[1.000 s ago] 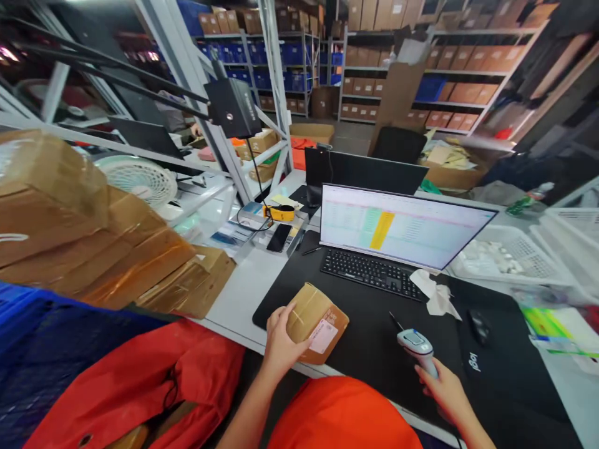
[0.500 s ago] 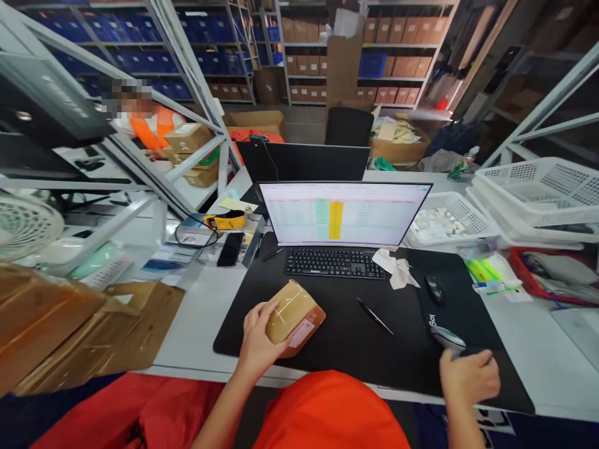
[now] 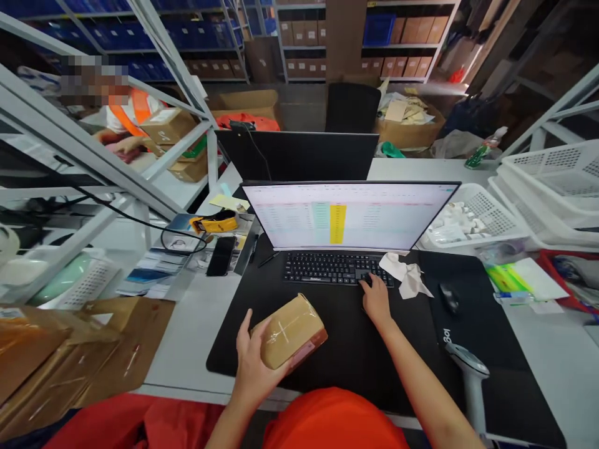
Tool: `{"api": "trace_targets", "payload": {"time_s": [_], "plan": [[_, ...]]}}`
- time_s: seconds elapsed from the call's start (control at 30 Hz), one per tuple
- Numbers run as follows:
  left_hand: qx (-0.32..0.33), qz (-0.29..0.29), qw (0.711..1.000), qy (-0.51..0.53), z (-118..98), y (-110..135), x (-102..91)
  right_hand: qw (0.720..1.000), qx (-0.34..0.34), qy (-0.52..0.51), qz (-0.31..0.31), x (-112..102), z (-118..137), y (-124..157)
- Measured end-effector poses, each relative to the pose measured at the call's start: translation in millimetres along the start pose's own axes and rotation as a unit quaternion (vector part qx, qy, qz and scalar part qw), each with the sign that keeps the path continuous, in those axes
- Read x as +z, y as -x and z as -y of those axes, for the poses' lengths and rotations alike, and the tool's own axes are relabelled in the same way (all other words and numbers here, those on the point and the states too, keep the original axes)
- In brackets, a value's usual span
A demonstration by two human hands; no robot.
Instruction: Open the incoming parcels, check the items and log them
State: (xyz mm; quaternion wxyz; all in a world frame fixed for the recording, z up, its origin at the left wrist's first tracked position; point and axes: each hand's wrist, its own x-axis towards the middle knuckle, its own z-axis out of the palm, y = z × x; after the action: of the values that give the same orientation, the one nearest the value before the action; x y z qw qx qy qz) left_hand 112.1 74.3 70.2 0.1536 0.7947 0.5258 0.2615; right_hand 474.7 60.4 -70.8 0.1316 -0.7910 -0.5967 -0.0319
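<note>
My left hand [image 3: 255, 368] grips a parcel wrapped in brown paper and clear tape [image 3: 290, 332], holding it over the near edge of a black desk mat [image 3: 346, 355]. A white label shows only narrowly on the parcel's lower side. My right hand [image 3: 375, 298] rests its fingertips on the right part of a black keyboard [image 3: 322, 268] and holds nothing. A grey-and-white handheld barcode scanner [image 3: 470, 380] stands apart from both hands at the lower right of the mat.
A curved monitor [image 3: 349, 215] showing a spreadsheet stands behind the keyboard. Crumpled tissue [image 3: 405, 275] lies to its right, and a mouse [image 3: 449, 298] sits on the mat. White plastic baskets [image 3: 472, 218] are stacked on the right. Flattened cardboard [image 3: 112, 349] lies at the left. A co-worker in an orange vest [image 3: 131, 115] handles a box beyond the metal rack.
My right hand has left the scanner and moved onto the keyboard, while the scanner now stands at the lower right. The parcel has turned in my left hand, and the view has tilted slightly.
</note>
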Motion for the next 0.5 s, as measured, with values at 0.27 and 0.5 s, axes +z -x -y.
{"api": "trace_targets", "payload": {"time_s": [0.27, 0.5], "plan": [[-0.104, -0.092, 0.987, 0.084, 6.6, 31.8, 23.3, 1.000, -0.006, -0.015, -0.009, 2.7, 8.2, 3.8], [-0.128, -0.011, 0.957, 0.258, 28.7, 58.6, 43.5, 0.991, 0.089, -0.060, -0.083, -25.5, -15.9, 63.8]]}}
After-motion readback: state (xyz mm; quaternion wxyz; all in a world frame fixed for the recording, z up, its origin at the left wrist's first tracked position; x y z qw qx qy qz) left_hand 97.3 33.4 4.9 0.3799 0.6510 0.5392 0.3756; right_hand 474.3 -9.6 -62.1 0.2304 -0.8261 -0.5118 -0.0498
